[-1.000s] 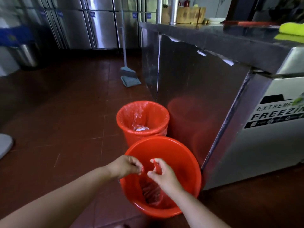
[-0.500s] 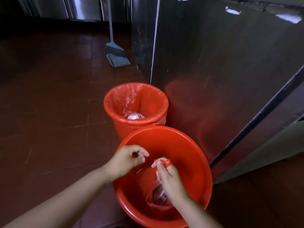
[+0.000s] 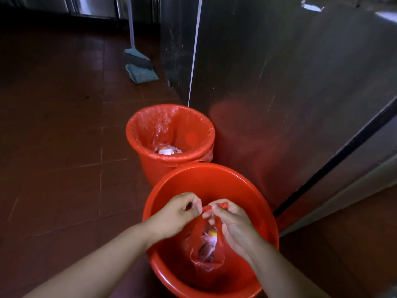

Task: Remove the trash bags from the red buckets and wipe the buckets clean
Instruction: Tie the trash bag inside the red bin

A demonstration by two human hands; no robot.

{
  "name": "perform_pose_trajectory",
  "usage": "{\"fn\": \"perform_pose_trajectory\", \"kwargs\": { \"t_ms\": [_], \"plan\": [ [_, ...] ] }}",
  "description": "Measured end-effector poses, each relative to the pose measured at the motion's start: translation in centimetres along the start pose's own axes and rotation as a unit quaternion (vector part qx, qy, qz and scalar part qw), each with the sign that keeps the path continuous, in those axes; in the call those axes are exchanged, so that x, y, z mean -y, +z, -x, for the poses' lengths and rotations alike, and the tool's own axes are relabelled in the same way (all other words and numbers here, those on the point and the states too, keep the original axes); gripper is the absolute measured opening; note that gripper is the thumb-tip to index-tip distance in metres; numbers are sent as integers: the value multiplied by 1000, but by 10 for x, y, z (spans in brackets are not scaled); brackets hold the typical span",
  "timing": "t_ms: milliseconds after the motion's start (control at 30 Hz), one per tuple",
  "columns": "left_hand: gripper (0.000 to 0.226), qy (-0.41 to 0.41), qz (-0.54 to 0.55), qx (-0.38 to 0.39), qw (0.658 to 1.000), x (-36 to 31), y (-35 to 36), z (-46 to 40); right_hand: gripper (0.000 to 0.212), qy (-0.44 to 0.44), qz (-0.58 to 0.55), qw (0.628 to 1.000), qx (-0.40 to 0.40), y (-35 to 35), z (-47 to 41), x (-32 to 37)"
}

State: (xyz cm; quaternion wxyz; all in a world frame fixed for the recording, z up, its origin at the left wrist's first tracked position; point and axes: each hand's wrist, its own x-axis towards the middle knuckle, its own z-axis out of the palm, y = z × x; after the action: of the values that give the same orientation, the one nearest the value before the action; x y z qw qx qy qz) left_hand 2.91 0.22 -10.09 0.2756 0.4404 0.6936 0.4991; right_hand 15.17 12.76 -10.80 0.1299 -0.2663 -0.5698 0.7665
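Note:
Two red buckets stand on the floor. The near bucket holds a red trash bag gathered into a bundle with scraps showing inside. My left hand and my right hand are over this bucket, both pinching the bag's twisted top, fingers curled and close together. The far bucket is lined with a thin red bag folded over its rim, with some waste at the bottom.
A steel freezer cabinet rises right beside both buckets. A broom and dustpan lean at its far corner. Brown floor tiles spread out to the left.
The view has dipped down and closer. My hands have come together at the bag's top, which is now bunched and drawn up inside the near bucket.

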Motion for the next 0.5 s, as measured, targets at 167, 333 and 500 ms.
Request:
{"fn": "perform_pose_trajectory", "kwargs": {
  "t_ms": [167,333,500],
  "plan": [
    [28,21,-32,5,999,9,10,12,10,26,-21,999,-14,-3,-3,-3],
    [25,4,-83,-25,996,10,10,6,22,-15,60,998,-14,-4,2,-1],
    [20,-135,90,62,985,-1,17,1,39,-193,279,941,11,-12,8,-2]
  ]
}}
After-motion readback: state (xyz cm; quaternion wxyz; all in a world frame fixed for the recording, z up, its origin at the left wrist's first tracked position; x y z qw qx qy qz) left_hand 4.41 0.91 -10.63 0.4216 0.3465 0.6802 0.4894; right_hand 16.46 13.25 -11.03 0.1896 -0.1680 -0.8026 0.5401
